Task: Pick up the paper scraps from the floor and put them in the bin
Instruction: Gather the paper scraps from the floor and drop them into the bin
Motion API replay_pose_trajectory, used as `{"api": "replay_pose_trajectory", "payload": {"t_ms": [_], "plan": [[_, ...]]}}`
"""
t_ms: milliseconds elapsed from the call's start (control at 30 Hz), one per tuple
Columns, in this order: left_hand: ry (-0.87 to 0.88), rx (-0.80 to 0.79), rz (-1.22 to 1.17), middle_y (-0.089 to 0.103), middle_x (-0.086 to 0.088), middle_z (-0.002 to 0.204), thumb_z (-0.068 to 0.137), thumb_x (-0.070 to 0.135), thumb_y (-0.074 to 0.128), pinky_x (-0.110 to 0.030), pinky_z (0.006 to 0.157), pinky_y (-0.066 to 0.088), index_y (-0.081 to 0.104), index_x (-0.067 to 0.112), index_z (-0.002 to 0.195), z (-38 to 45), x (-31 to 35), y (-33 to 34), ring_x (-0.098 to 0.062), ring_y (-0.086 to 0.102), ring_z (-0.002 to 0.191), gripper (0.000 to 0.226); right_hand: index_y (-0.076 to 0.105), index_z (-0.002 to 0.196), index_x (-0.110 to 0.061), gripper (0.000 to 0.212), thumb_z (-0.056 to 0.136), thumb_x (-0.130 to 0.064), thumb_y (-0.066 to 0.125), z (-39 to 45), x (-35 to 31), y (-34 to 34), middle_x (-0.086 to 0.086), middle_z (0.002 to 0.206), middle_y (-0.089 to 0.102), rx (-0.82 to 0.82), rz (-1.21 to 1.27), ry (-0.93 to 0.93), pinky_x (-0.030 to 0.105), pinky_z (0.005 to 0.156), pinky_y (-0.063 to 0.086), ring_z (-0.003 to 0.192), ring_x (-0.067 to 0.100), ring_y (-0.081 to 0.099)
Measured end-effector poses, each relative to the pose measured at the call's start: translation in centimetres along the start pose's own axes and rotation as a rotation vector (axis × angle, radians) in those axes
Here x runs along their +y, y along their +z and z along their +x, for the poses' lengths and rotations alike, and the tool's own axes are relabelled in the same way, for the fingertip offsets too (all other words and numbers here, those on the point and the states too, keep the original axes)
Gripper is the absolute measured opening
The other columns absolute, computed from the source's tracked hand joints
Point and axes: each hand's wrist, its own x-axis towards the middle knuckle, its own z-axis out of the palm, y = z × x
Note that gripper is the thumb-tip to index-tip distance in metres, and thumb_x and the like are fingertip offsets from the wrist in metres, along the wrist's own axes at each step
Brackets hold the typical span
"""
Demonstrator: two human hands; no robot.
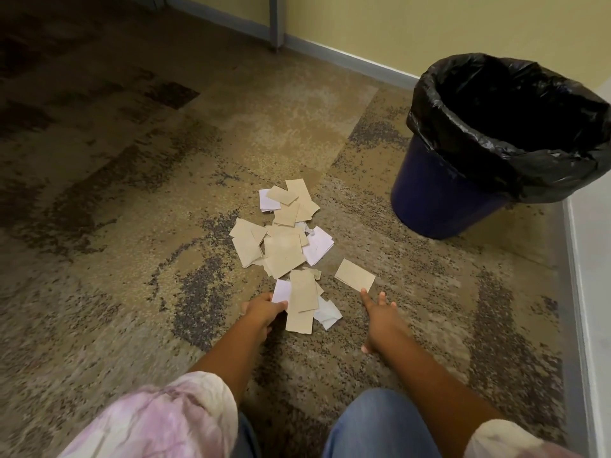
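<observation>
Several tan and white paper scraps lie in a loose pile on the patterned carpet. My left hand pinches a small white scrap at the near edge of the pile. My right hand reaches forward with straight fingers, its fingertips at the near edge of a single tan scrap lying apart on the right. The dark blue bin, lined with a black bag, stands upright at the far right.
A yellow wall with a grey skirting board runs behind the bin. A pale raised edge borders the carpet on the right. My jeans-clad knees are at the bottom of the view.
</observation>
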Motion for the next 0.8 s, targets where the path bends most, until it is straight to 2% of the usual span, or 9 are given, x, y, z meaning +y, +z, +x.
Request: {"api": "replay_pose_trajectory", "payload": {"t_ms": [67, 167, 267, 333, 400, 500, 567, 667, 800], "plan": [[-0.003, -0.017, -0.035, 0.055, -0.008, 0.118, 0.093, 0.016, 0.055, -0.030, 0.079, 0.034, 0.057, 0.014, 0.118, -0.2, 0.1, -0.2, -0.022, 0.044, 0.096, 0.025, -0.015, 0.149, -0.028, 0.117, 0.077, -0.018, 0.077, -0.1, -0.7, -0.4, 0.013, 0.159, -0.008, -0.001, -0.043, 0.019, 0.048, 0.110, 0.035, 0.146, 0.037, 0.006], [-0.014, -0.045, -0.061, 0.055, -0.007, 0.109, 0.091, 0.017, 0.058, -0.028, 0.074, 0.032, 0.057, 0.017, 0.086, 0.1, -0.1, -0.4, -0.021, 0.044, 0.094, 0.006, -0.011, 0.150, -0.017, 0.106, 0.084, -0.024, 0.070, -0.3, -1.4, -1.1, 0.022, 0.157, 0.004, 0.015, -0.233, 0.008, 0.042, 0.101, 0.043, 0.138, 0.037, 0.034], [-0.002, -0.050, -0.089, 0.055, -0.007, 0.109, 0.090, 0.018, 0.060, -0.028, 0.074, 0.033, 0.056, 0.017, 0.082, 0.5, -0.3, -0.4, -0.021, 0.045, 0.094, 0.009, 0.019, 0.145, -0.014, 0.082, 0.083, -0.029, 0.069, 0.1, -1.8, -1.9, 0.016, 0.142, 0.044, 0.107, -0.305, 0.007, 0.039, 0.089, 0.052, 0.119, 0.028, 0.054], [0.005, -0.044, -0.107, 0.056, -0.009, 0.114, 0.090, 0.017, 0.061, -0.027, 0.070, 0.035, 0.057, 0.015, 0.087, 1.0, -0.5, -0.1, -0.020, 0.046, 0.088, 0.006, 0.031, 0.137, -0.020, 0.066, 0.083, -0.034, 0.066, 0.8, -1.9, -3.5, 0.008, 0.133, 0.047, 0.248, -0.251, 0.027, 0.039, 0.088, 0.051, 0.119, 0.025, 0.050], [0.029, -0.019, -0.113, 0.058, -0.011, 0.118, 0.089, 0.017, 0.062, -0.026, 0.062, 0.035, 0.058, 0.013, 0.088, 1.3, -0.6, 0.1, -0.018, 0.048, 0.082, 0.005, 0.037, 0.135, -0.023, 0.063, 0.082, -0.040, 0.066, 1.9, -1.6, -5.4, 0.007, 0.136, 0.044, 0.347, -0.033, 0.042, 0.041, 0.091, 0.047, 0.123, 0.026, 0.043], [0.046, 0.007, -0.125, 0.058, -0.012, 0.121, 0.088, 0.018, 0.063, -0.029, 0.072, 0.038, 0.061, 0.013, 0.096, 1.5, -0.7, 0.3, -0.022, 0.050, 0.092, 0.010, 0.029, 0.145, -0.020, 0.072, 0.085, -0.041, 0.064, 3.4, -1.8, -6.0, 0.007, 0.147, 0.037, 0.263, 0.306, -0.051, 0.041, 0.105, 0.038, 0.132, 0.029, 0.037], [0.038, 0.019, -0.133, 0.058, -0.012, 0.121, 0.087, 0.020, 0.064, -0.031, 0.075, 0.038, 0.062, 0.015, 0.092, 1.6, -0.8, 0.3, -0.024, 0.051, 0.096, 0.008, 0.021, 0.149, -0.018, 0.074, 0.089, -0.034, 0.061, 3.4, -2.5, -4.6, 0.007, 0.153, 0.029, 0.223, 0.287, -0.098, 0.040, 0.110, 0.032, 0.137, 0.030, 0.030], [0.033, 0.005, -0.117, 0.060, -0.011, 0.119, 0.087, 0.020, 0.064, -0.028, 0.069, 0.037, 0.062, 0.013, 0.095, 1.4, -0.7, 0.2, -0.022, 0.051, 0.092, 0.011, 0.022, 0.148, -0.025, 0.072, 0.088, -0.012, 0.061, 3.3, -2.8, -2.6, 0.007, 0.153, 0.026, 0.350, 0.281, -0.121, 0.040, 0.107, 0.035, 0.136, 0.028, 0.028], [0.043, -0.023, -0.079, 0.059, -0.010, 0.118, 0.087, 0.019, 0.064, -0.025, 0.063, 0.037, 0.062, 0.009, 0.112, 0.9, -0.5, 0.0, -0.017, 0.049, 0.083, 0.027, 0.035, 0.145, -0.022, 0.071, 0.083, -0.010, 0.068, 3.5, -1.2, -2.2, 0.007, 0.132, 0.050, 0.336, 0.421, -0.106, 0.032, 0.097, 0.043, 0.121, 0.025, 0.046]]}}
